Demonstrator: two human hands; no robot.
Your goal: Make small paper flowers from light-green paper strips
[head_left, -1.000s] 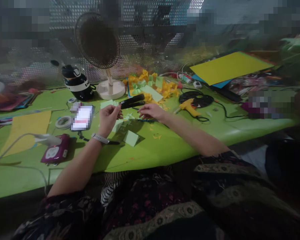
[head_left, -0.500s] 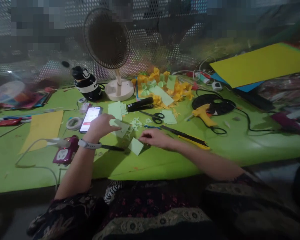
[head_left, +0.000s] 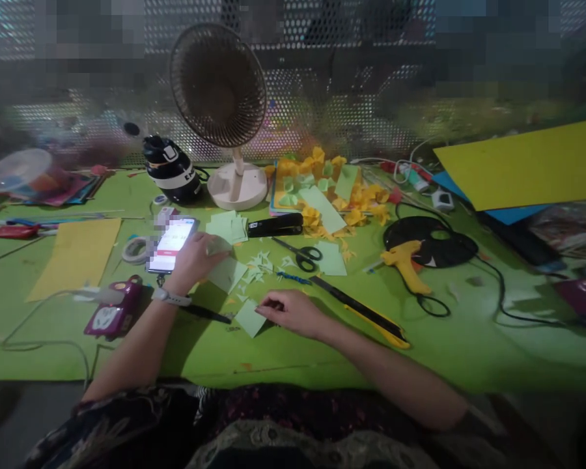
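My right hand [head_left: 289, 313] pinches the right corner of a small light-green paper square [head_left: 251, 318] just above the table's near part. Beside the lit phone [head_left: 172, 244], my left hand [head_left: 198, 257] is open, its fingers stretched over light-green paper; whether they touch it is hard to see. A larger green paper piece [head_left: 228, 275] lies under and next to those fingers. Small green scraps [head_left: 261, 267] are scattered between the hands. Behind them is a stack of green paper pieces [head_left: 227, 227]. A dark pen-like tool [head_left: 208, 313] lies by my left wrist.
Black scissors [head_left: 305, 257], a stapler [head_left: 276, 225] and a yellow utility knife [head_left: 366, 312] lie beyond my right hand. A yellow glue gun [head_left: 407, 264] rests at the right. At the back stand a fan [head_left: 237, 185], a bottle [head_left: 173, 172] and yellow paper flowers [head_left: 371, 198].
The view has shifted. My left hand has drawn back toward the phone, away from the larger green paper piece. My right hand still pinches the small square.
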